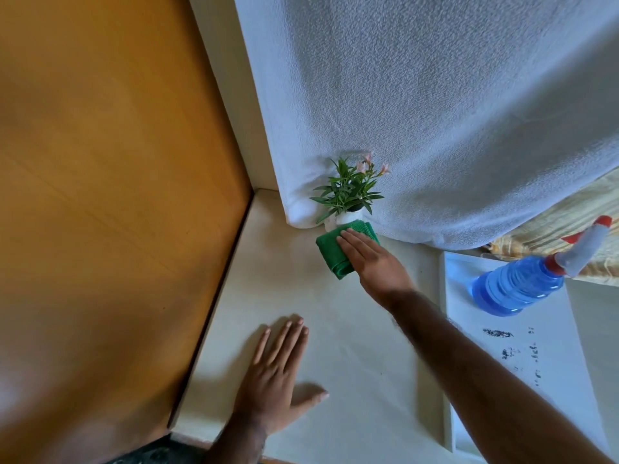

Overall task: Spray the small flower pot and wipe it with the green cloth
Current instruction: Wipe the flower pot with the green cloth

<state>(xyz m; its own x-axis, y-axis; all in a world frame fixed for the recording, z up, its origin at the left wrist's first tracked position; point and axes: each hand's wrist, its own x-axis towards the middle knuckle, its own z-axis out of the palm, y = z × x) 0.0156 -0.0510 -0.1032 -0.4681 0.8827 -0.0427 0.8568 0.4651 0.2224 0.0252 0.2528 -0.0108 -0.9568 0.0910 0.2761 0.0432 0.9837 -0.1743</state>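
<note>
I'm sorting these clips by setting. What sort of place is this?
Probably a home room: a small flower pot on a pale ledge by white textured fabric, patterned fabric, and a wooden panel.

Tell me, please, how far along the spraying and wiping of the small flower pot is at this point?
Spraying may be done: the blue spray bottle lies set aside at the right, though no wetness shows on the pot. In hand: the right hand rests flat on the folded green cloth, which sits against the small white flower pot. The left hand lies flat on the surface. Left: wiping the pot itself.
</note>
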